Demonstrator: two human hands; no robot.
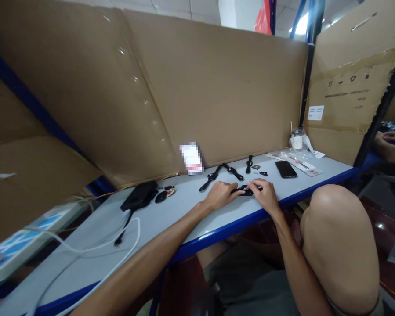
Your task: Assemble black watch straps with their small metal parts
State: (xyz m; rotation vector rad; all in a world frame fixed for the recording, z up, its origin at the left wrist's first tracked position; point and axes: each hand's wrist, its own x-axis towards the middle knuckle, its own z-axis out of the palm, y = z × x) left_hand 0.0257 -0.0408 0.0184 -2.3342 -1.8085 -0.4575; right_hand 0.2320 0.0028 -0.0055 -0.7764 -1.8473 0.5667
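Note:
My left hand (221, 194) and my right hand (265, 193) rest on the grey table (171, 215) and both pinch a small black strap-like object (245, 190) between them. The fingers of each hand are curled onto it. Just behind lie a long black strap (221, 171) and a shorter black strap (249, 163). Two tiny dark parts (259, 170) sit beyond my right hand.
A black phone (286, 169) and clear plastic bags (294, 158) lie at the right. A black pouch (139, 195), white cable (118, 245) and small oval pieces (164, 194) lie at the left. Cardboard walls (217, 87) enclose the back. Another person's arm (390, 145) shows far right.

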